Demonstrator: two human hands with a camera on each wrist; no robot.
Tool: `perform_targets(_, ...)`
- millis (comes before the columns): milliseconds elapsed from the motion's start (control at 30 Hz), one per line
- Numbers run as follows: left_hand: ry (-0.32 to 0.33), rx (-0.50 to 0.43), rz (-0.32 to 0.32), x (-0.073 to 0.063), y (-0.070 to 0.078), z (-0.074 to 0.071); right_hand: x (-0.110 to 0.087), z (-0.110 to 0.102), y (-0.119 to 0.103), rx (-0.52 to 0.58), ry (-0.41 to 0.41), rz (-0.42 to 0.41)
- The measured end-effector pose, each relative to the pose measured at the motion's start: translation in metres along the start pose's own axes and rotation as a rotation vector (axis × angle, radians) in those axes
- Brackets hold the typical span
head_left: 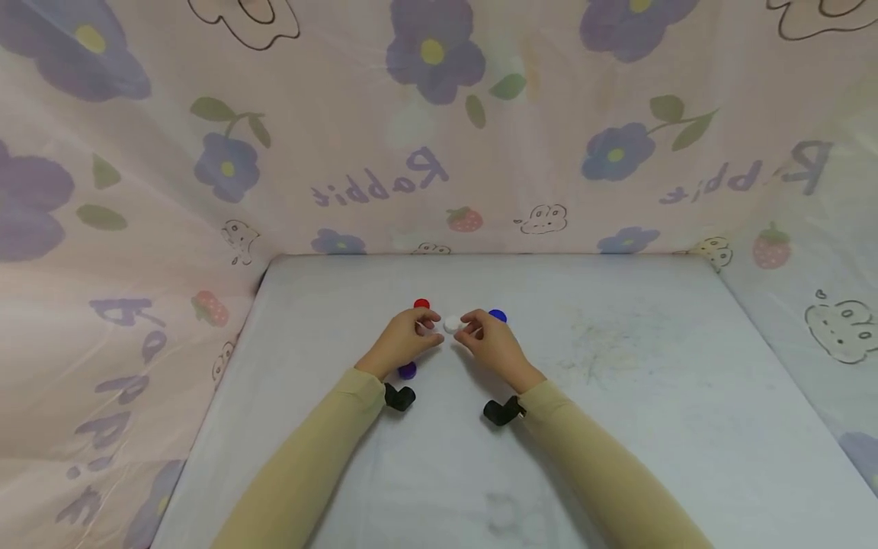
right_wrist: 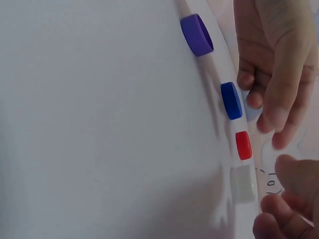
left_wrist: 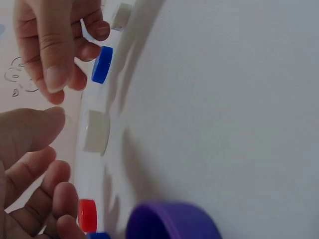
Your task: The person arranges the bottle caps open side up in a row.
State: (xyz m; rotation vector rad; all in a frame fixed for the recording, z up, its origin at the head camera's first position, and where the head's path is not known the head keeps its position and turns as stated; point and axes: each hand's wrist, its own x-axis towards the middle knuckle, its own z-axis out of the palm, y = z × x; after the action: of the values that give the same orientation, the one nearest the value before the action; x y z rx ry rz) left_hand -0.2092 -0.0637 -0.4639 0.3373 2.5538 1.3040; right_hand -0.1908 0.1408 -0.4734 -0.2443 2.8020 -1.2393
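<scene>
A white bottle cap [head_left: 452, 325] lies on the white surface between my two hands. On its left, my left hand [head_left: 403, 340] has loosely bent fingers with nothing between them. My right hand [head_left: 495, 348] faces it from the other side, fingers parted and bare, its fingertips right by the cap's edge. Beyond my left fingers sits a red cap [head_left: 421, 303]; a purple cap [head_left: 408, 370] is below that hand. Part of a blue cap [head_left: 498, 315] shows behind my right hand. The right wrist view shows another blue cap [right_wrist: 231, 101] near my left hand, hidden in the head view.
Near my right hand, the left wrist view shows a second white cap [left_wrist: 121, 16]. The white tabletop [head_left: 652, 442] has smudges on its right side. Patterned fabric [head_left: 384, 137] with flowers hangs along the back and sides. Black wrist cameras [head_left: 503, 412] stick out below both hands.
</scene>
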Motion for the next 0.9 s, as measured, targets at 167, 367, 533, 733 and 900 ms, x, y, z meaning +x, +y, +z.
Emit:
perform_targets(167,-0.046,-0.008,-0.035,0.013,0.002,0.007,0.005,0.001,0.001,0.002,0.015,0.016)
perform_targets(367,-0.045,0.06,-0.051,0.022,0.006,0.012,0.009,0.006,0.002,0.006,0.026,0.031)
perform_targets(533,-0.04,0.082,-0.044,0.023,0.011,0.014,0.013,0.011,0.005,-0.014,0.042,0.041)
perform_targets(733,-0.051,0.111,-0.046,0.024,0.01,0.017,0.015,0.014,0.003,-0.031,0.023,0.049)
perform_targets(900,-0.06,0.127,-0.063,0.025,0.01,0.018,0.015,0.014,0.0,-0.043,0.021,0.043)
